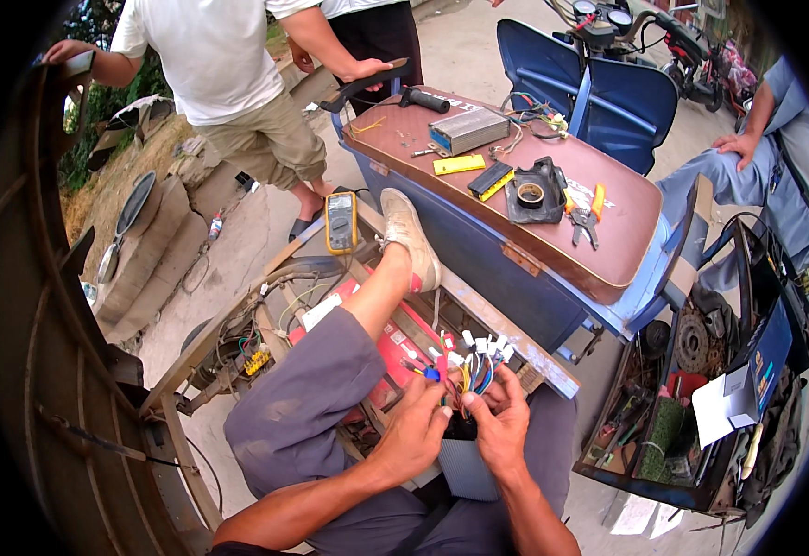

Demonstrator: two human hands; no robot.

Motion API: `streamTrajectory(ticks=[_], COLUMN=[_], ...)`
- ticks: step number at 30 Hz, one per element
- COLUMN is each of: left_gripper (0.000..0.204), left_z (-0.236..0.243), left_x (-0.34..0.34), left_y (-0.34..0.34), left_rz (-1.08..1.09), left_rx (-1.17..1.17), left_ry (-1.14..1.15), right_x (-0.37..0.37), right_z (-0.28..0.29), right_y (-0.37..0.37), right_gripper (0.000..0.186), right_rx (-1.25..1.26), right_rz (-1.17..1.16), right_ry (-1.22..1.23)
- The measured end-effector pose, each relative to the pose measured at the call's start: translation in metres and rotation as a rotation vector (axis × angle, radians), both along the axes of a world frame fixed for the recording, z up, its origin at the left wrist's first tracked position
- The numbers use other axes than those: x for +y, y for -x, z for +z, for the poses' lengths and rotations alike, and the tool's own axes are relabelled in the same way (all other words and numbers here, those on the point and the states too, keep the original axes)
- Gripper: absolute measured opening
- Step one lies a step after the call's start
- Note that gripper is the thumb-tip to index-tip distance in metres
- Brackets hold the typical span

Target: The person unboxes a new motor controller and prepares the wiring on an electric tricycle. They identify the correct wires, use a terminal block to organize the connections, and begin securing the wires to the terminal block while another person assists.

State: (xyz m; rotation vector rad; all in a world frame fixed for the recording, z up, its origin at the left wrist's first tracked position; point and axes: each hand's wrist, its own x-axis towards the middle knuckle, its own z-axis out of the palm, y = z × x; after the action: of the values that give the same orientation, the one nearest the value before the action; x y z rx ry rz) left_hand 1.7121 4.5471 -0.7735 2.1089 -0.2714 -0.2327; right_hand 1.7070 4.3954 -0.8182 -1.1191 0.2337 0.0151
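Note:
Between my legs rests a grey finned controller box (467, 471), and a bundle of coloured wires (475, 368) with white plug ends rises from it. My right hand (500, 424) is closed, thumb and fingers pinching the bundle near its base. Just beside it, my left hand (411, 428) is closed on a thin wire next to a blue connector (432, 374); its fingertips partly hide the wire. Below and beyond the hands lies a red panel (395, 345) inside a metal frame.
A yellow multimeter (341, 222) stands on the frame. On the brown seat (571, 257) lie a silver box (469, 129), wire strippers (585, 216) and a tape roll (530, 194). A toolbox (627, 477) sits right. One person (205, 56) stands ahead; another (747, 153) sits right.

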Motion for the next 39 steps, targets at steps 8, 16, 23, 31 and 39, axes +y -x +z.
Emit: streamTrajectory(ticks=[8,16,23,31,39], left_gripper=[0.031,0.050,0.032,0.033,0.032], left_z=[-0.002,-0.035,-0.021,-0.020,-0.028], left_x=[0.004,0.012,0.001,-0.007,0.004], left_y=[0.003,-0.007,-0.006,-0.003,0.001], left_rz=[0.053,0.154,0.053,0.122,0.128], left_rx=[0.132,0.264,0.506,0.435,0.497], left_ry=[0.076,0.141,0.454,0.276,0.458], right_x=[-0.026,-0.043,-0.043,-0.043,-0.034], right_z=[-0.023,-0.011,-0.007,-0.012,-0.024], right_y=[-0.008,-0.019,-0.016,-0.014,-0.018], right_gripper=[0.043,0.044,0.046,0.047,0.044], right_rx=[0.003,0.092,0.080,0.036,0.054], right_rz=[-0.089,0.028,0.096,0.054,0.088], right_ry=[-0.108,-0.238,-0.261,-0.279,-0.182])
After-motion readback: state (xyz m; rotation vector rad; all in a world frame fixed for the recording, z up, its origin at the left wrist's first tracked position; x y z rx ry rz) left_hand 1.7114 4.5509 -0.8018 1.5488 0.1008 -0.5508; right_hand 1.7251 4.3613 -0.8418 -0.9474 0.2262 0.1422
